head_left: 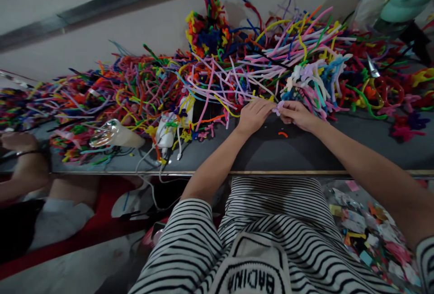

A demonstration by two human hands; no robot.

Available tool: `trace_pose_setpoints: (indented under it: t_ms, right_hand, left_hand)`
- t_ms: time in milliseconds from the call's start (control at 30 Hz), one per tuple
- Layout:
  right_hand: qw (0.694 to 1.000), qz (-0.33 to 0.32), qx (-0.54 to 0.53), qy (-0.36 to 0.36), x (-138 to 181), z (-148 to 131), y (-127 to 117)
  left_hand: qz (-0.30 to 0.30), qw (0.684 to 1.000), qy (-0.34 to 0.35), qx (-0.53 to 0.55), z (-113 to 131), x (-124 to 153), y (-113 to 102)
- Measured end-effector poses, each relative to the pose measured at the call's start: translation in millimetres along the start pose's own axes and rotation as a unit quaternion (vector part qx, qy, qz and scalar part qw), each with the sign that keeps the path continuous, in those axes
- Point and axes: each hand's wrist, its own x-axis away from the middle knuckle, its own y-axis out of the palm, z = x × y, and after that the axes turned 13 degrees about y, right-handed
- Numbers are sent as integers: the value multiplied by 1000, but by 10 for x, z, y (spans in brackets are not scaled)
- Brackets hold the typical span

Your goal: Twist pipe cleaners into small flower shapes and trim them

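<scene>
Between my two hands, just over the front of the table, is a small lilac pipe cleaner (278, 108) bent into a looped shape. The fingers of my right hand (295, 114) pinch it from the right. My left hand (257, 112) is closed at its other side, fingertips together against the lilac piece. A short orange pipe cleaner scrap (282, 134) lies on the table below my hands. Right behind them is a bundle of finished-looking pastel pipe cleaner shapes (313, 81), with long pink and lilac pipe cleaners (233, 79) behind my left hand.
A heap of coloured pipe cleaners (135, 86) runs along the dark table (291, 156). Scissors (376, 75) lie at the right, near a green mannequin head (403, 2). A white power strip (166, 132) with cables sits left. Another person's hand (20, 142) is at far left.
</scene>
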Motion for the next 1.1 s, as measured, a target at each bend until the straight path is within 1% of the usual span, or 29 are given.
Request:
trace_pose_setpoints:
  t_ms: [100,200,333,500,567,633,733,800,900,1000,1100]
  right_hand:
    - [1000,-9,17,13,13,4,-11]
    - [999,0,38,16,27,5,-33]
    - [995,31,95,11,50,-32,-42]
    - [978,62,196,-39,73,-71,-54]
    - [966,60,246,-49,79,-61,-57]
    - [956,49,287,-44,84,-45,-53]
    - [958,20,284,-22,87,-28,-40]
    - [970,11,241,-13,84,-19,-29]
    - [981,36,190,-21,75,-2,-9]
    - [975,73,204,-45,70,10,8]
    - [975,90,197,-57,69,10,12]
  left_hand:
    - [-17,998,55,-30,-37,15,-59]
    - [-25,993,99,-56,-39,23,-135]
    - [-40,989,127,-61,-14,41,-196]
    - [-51,986,147,-68,-13,83,-176]
    - [-62,983,157,-73,-13,88,-161]
    - [-63,979,177,-80,-6,79,-164]
    - [-44,974,200,-100,6,52,-213]
    - [-38,976,189,-106,0,41,-256]
    - [-43,984,151,-83,-36,50,-280]
    - [-57,991,108,-51,-77,67,-243]
    - [-66,994,75,-40,-83,61,-199]
